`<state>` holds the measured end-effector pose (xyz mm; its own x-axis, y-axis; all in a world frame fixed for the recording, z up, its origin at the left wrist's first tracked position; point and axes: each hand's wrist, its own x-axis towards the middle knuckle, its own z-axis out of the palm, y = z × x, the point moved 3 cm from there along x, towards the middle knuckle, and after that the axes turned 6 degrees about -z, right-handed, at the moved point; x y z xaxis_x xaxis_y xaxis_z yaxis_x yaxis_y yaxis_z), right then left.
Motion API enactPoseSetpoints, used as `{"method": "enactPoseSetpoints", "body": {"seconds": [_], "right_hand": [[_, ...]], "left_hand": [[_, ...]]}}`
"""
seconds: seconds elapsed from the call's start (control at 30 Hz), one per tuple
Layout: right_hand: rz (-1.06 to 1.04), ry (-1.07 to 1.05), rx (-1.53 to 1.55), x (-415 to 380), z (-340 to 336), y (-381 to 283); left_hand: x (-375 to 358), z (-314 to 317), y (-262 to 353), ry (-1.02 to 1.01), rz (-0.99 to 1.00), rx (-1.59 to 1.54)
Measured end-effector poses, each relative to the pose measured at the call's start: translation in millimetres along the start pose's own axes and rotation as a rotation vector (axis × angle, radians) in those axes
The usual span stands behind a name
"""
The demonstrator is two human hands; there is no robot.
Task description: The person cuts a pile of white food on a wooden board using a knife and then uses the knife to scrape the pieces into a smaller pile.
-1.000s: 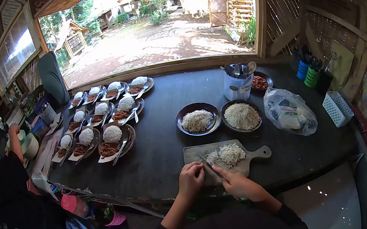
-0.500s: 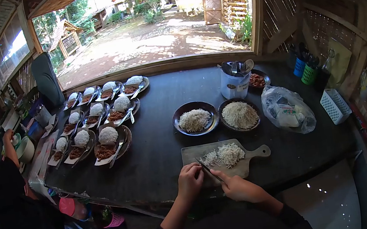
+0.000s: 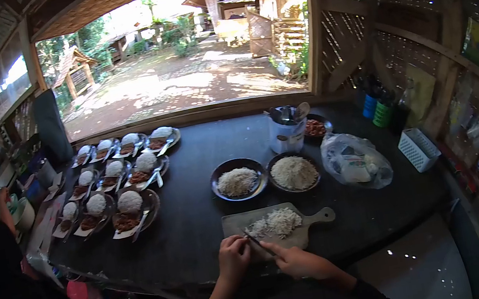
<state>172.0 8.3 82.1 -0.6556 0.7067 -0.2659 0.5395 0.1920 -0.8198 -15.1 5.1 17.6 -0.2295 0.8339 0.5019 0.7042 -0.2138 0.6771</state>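
Observation:
On a wooden cutting board [image 3: 243,218] with a handle lies a heap of pale, finely cut shreds [image 3: 277,223]. My right hand [image 3: 300,262] is closed around the handle of a knife [image 3: 257,244], its blade slanting up and left over the board. Beside the blade tip, my left hand [image 3: 233,258] is closed at the board's left side, fingers curled together; whatever they pinch is hidden. Just beyond the board stand two dark bowls, the left bowl [image 3: 218,194] and the right bowl [image 3: 317,178], both holding similar pale shreds.
A clear plastic bag [image 3: 356,161] lies right of the bowls. Behind stand a utensil bucket [image 3: 285,137] and a bowl of reddish food [image 3: 315,127]. Several plates of rice [image 3: 130,202] fill the table's left. Another person's hand [image 3: 4,208] is at far left; a white basket [image 3: 419,150] stands right.
The whole view has shifted, so the table appears lower and further left. Both hands keep nearly the same place on the board. The shreds look a little flatter and more spread out.

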Motion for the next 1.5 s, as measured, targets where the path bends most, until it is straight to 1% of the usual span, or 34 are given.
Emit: {"method": "enactPoseSetpoints", "body": {"seconds": [0.1, 0.17, 0.23, 0.3, 0.4, 0.5, 0.6, 0.7, 0.77, 0.8, 1.07, 1.13, 1.37, 1.5], "right_hand": [[0.028, -0.018, -0.039, -1.2, 2.5, 3.7], [-0.033, 0.004, -0.089, 2.8, 5.9, 9.8], [-0.039, 0.005, -0.097, 3.3, 7.6, 13.1], [-0.153, 0.059, -0.177, 5.8, 10.3, 16.0], [-0.09, 0.024, -0.228, 7.0, 7.2, 11.3], [-0.125, 0.046, -0.264, 12.7, 8.8, 19.3], [-0.086, 0.03, -0.208, 17.9, 8.5, 18.7], [0.017, -0.001, -0.115, 17.3, 5.2, 7.5], [0.037, -0.02, 0.009, 14.2, 0.3, 3.7], [0.029, -0.012, 0.018, 13.7, -0.4, 5.3], [0.034, 0.032, -0.002, -5.9, -5.7, -4.3], [0.061, -0.029, -0.017, -5.9, -4.6, -7.3], [0.026, -0.023, 0.012, -2.8, -0.2, -4.9], [0.049, -0.062, -0.059, 4.0, 0.4, -6.0]], "left_hand": [[-0.9, 0.3, -0.7, -0.002, -0.028, -0.019], [-0.2, -0.9, 1.9, -0.003, -0.047, -0.025], [-0.4, 0.5, 0.0, -0.007, -0.046, -0.025], [0.4, 0.0, -0.4, -0.005, -0.045, -0.017], [0.9, -0.6, 0.6, -0.023, -0.041, -0.009], [1.0, -0.7, 1.3, -0.014, -0.04, -0.003], [1.6, -1.1, 0.7, -0.023, -0.037, 0.007], [0.4, -0.5, 2.6, -0.007, -0.035, 0.018], [0.2, -0.9, 4.2, 0.021, -0.02, 0.007], [-0.1, -2.7, 5.9, 0.011, -0.019, 0.001], [0.5, -1.5, 5.2, 0.006, -0.039, -0.043], [-0.2, -0.7, 4.4, 0.001, -0.05, -0.041], [0.8, -2.3, 6.0, -0.007, -0.049, -0.029], [0.4, -1.3, 3.8, -0.002, -0.028, -0.013]]}}
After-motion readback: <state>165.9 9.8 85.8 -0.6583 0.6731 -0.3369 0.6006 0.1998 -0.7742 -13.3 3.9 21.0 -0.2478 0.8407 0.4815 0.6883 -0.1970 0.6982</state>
